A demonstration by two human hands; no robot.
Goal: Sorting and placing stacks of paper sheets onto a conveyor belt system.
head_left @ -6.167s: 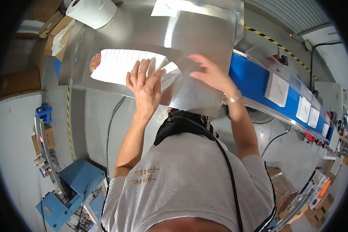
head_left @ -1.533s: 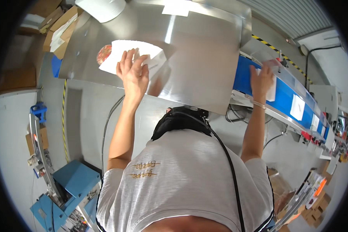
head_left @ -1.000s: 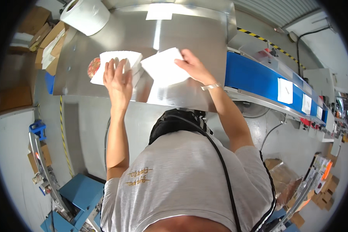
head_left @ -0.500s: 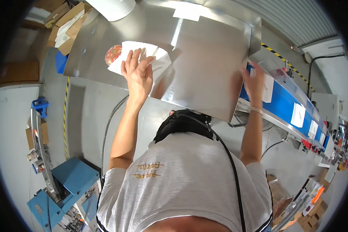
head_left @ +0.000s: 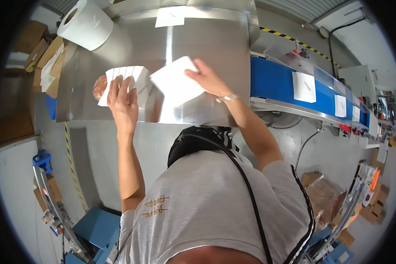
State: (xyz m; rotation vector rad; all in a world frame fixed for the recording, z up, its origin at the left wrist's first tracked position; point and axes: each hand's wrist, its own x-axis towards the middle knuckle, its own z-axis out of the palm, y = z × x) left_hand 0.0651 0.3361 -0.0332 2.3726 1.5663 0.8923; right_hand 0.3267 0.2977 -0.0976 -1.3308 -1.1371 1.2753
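We rest our left hand (head_left: 124,107) on a fanned stack (head_left: 139,82) of white packets, its fingers moderately apart and pointing away from us. We cannot tell whether these fingers press the stack or merely lie on it. The stack shows on both sides of them, with more to their right, its upper edge stepped where the packets overlap. Just left of the same fingertips, a round, red-patterned piece (head_left: 99,88) peeks out from the stack's end.

With our right hand (head_left: 210,82) we hold a single white packet (head_left: 175,82), its right edge pinched between thumb and fingers. The packet extends leftward from those fingers, its left corner just beside the stack; we cannot tell whether it touches the metal table (head_left: 136,42) beneath. A metal bracelet (head_left: 227,98) circles the wrist behind these fingers.

Beyond and left of our left fingers we have a large white roll (head_left: 89,27); ahead of both hands, near the table's far edge, lies a white sheet (head_left: 170,17). Well to the right of our right fingers runs a blue conveyor belt (head_left: 270,75), bearing a row of white packets (head_left: 304,87)
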